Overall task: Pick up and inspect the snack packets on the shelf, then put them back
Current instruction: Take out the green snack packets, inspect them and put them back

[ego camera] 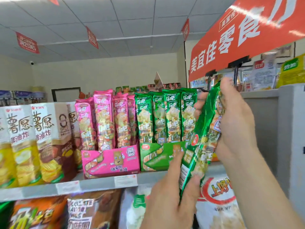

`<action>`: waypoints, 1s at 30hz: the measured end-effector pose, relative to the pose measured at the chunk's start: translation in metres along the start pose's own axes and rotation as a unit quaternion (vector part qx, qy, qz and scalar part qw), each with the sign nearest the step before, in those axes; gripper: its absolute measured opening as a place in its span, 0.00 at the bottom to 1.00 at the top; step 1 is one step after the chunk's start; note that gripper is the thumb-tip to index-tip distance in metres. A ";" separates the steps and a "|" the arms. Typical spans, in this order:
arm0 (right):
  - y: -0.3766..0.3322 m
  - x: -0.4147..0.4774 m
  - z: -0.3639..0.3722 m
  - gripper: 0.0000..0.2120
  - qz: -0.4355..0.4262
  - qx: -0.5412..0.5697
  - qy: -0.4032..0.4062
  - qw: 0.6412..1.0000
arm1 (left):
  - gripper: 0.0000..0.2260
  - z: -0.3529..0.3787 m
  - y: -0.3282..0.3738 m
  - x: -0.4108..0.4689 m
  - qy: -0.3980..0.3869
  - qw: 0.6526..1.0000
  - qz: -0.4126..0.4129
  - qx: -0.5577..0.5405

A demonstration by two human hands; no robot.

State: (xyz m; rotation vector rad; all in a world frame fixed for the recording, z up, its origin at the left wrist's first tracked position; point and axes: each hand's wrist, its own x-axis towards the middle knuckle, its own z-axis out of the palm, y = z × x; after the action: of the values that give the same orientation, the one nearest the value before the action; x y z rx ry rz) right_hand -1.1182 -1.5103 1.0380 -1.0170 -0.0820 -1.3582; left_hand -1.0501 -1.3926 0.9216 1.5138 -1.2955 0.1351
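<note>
A green packet (202,129) is off the shelf (66,187) and held in the air in front of its right end. It is tilted so its top leans right and its narrow face turns toward the person, a pose that suits reading it. The left hand (170,192) takes the lower end, its grip clamped on the packet with the thumb across the near face. The right hand (236,123) has its grip closed round the upper half, fingers wrapped to the far side. Holding both ends likely keeps the long, thin foil from flopping. The frame is smeared, so the print is hard to read and the packet may be mid-turn. Its home looks to be the green box (153,156), where matching packets stand upright just beside a pink box (112,159). Inspection seems under way, and the return to the box is not yet done.
</note>
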 end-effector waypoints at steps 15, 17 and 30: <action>0.044 -0.088 -0.031 0.09 0.045 -0.188 -0.125 0.973 | 0.21 -0.006 0.000 -0.008 0.028 0.997 0.071 0.012; 0.044 -0.091 -0.037 0.13 0.035 -0.212 -0.144 0.966 | 0.18 -0.015 0.002 -0.007 0.064 0.994 0.083 -0.013; 0.062 -0.137 -0.045 0.43 0.021 -0.377 -0.261 0.888 | 0.13 -0.023 0.000 0.005 0.128 0.966 -0.023 -0.223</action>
State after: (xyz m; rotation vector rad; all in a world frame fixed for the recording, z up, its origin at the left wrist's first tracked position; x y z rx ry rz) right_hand -1.1269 -1.4425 0.8967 -2.0194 0.0774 -1.0429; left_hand -1.0360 -1.3788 0.9342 1.0979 -1.0003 0.0049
